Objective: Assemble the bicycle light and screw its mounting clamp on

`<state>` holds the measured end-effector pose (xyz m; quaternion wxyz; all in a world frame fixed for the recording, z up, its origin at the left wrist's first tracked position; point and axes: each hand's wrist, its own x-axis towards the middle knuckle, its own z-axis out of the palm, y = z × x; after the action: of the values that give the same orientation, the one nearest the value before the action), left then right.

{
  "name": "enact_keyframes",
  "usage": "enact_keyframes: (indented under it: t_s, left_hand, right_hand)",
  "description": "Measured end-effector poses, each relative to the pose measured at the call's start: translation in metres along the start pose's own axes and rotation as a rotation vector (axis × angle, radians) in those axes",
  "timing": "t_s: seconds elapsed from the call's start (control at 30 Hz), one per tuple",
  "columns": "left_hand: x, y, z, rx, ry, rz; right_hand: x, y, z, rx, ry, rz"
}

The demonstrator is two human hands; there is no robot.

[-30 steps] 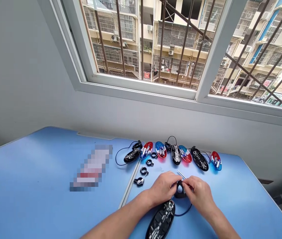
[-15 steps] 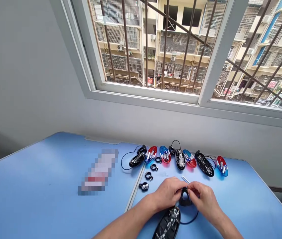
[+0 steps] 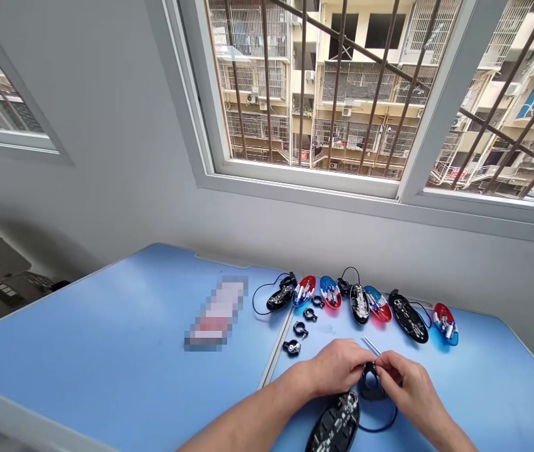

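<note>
The left hand point(image 3: 339, 364) and the right hand point(image 3: 403, 376) meet over a black plastic ring-shaped clamp point(image 3: 373, 394), which sits between them near the front of the smooth pale-blue tabletop point(image 3: 177, 314), its round hole facing the wearer; the left thumb and forefinger pinch its top from one side, the right thumb and forefinger pinch close by from the other, and this two-sided grip probably keeps so small a part from twisting; the remaining fingers of both hands are curled in, perhaps to leave the tips clear; a slim silver metal rod point(image 3: 370, 343) slants out behind the right fingertips, though I cannot tell whether they grip it; just in front of the left hand lies a long black oval housing point(image 3: 335, 427) with its circuit side up, near enough, it seems, that the thin black cable point(image 3: 382, 430) looping beside the clamp is not strained; four loose black ring brackets point(image 3: 300, 329) run in a slanting line beyond the left hand, presumably spaced for easy picking; along the table's far edge, translucent red-and-blue oval shells point(image 3: 331, 292) holding batteries lie among black oval units with exposed boards point(image 3: 408, 317), hollow sides up, which likely keeps the batteries from spilling; a pixelated pinkish item point(image 3: 219, 307) lies well apart to the left.
</note>
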<state>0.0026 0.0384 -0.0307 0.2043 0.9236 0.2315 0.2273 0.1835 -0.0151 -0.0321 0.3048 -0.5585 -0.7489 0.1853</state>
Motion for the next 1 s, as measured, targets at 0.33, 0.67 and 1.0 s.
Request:
enact_keyframes:
  t_s: [0.33, 0.67, 1.0]
  left_hand:
    - [0.000, -0.001, -0.003, -0.013, -0.006, -0.010]
    - [-0.001, -0.008, -0.007, -0.130, 0.015, -0.018]
    - [0.003, -0.006, -0.013, -0.487, 0.190, -0.300]
  right_hand:
    - [0.002, -0.003, -0.002, 0.052, -0.044, 0.018]
    - [0.006, -0.013, -0.007, 0.153, 0.046, 0.031]
    - [0.006, -0.007, -0.010, 0.416, 0.107, 0.223]
